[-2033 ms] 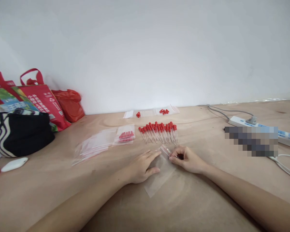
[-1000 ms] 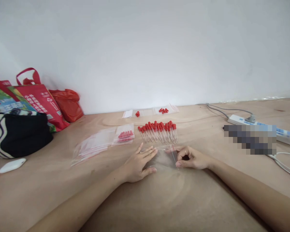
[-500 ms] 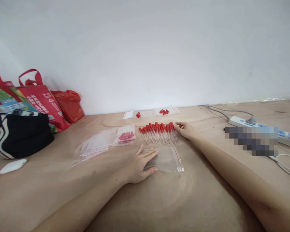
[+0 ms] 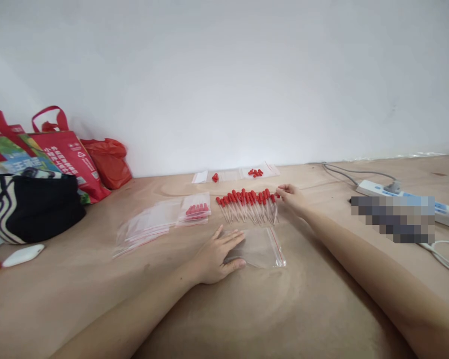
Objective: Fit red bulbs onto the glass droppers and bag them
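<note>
My left hand (image 4: 220, 255) lies flat with its fingers spread on the left part of a clear zip bag (image 4: 261, 247). The bag's red-lined edge points right. Above the bag, a row of droppers (image 4: 249, 199) with red bulbs and clear stems lies side by side on the table. At the right end of that row my right hand (image 4: 290, 195) has its fingertips drawn together by a red bulb; what they grip, if anything, is too small to make out. Left of the row sits a small bag with red bulbs (image 4: 197, 210), beside a fanned stack of clear bags (image 4: 147, 222).
By the wall are bags with clear tubes (image 4: 230, 175) and loose red bulbs (image 4: 255, 173). A power strip (image 4: 374, 189) with cables and a blurred-out item (image 4: 394, 219) are at right. Shopping bags (image 4: 69, 154), black cloth (image 4: 45, 207) and a white object (image 4: 23, 255) are at left.
My right hand has shifted slightly right and up, and its fingers have drawn closer together beside the row's last bulb. My left hand stays on the clear bag.
</note>
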`<state>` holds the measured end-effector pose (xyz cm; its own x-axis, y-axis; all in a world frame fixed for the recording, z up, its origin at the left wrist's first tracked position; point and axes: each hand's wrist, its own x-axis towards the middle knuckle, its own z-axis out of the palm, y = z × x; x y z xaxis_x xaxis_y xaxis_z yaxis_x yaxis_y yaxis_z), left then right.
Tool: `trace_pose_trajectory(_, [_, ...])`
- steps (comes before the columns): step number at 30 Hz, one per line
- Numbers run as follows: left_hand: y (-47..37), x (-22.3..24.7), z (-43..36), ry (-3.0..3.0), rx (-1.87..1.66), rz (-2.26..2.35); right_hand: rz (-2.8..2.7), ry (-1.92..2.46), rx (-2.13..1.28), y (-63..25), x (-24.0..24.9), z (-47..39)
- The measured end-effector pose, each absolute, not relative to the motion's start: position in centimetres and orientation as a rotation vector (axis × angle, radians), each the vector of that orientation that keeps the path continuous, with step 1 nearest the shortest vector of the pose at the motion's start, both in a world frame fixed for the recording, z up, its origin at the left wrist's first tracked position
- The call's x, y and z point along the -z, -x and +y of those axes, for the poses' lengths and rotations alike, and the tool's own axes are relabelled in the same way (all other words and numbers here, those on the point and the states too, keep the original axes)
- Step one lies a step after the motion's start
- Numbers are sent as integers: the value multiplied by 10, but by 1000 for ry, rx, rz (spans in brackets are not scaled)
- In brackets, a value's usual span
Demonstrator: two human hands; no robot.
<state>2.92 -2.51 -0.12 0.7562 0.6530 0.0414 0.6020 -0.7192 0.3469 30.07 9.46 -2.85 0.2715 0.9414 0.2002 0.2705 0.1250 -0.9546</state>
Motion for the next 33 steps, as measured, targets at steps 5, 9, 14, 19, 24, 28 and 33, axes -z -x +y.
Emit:
trace_pose_trajectory(5, [-29,4,-23,-2624,-277,962,-1088,1293,-765,-321,27,54])
trace_pose_trajectory(9, [-29,6,-22,-2621,-283,955,-968,1269,-811,-327,41,24])
trace_pose_trajectory(14, [-29,5,-23,-2628,-257,983,-946,1255,-864,-316,47,12])
trace_pose_trajectory(19, [-28,7,-22,-2631,-291,956,-902,1172,-1006,-295,43,1])
trace_pose_trajectory(24, [-28,5,-23,-2627,-267,954,-901,1024,-1341,-280,35,-21])
trace_pose_trajectory(28, [-29,2,-25,-2626,-238,998,-1065,1040,-1518,-277,28,-28])
trace_pose_trajectory(33, [-30,3,-24,-2636,-208,1009,-1310,1171,-1536,-275,20,-28])
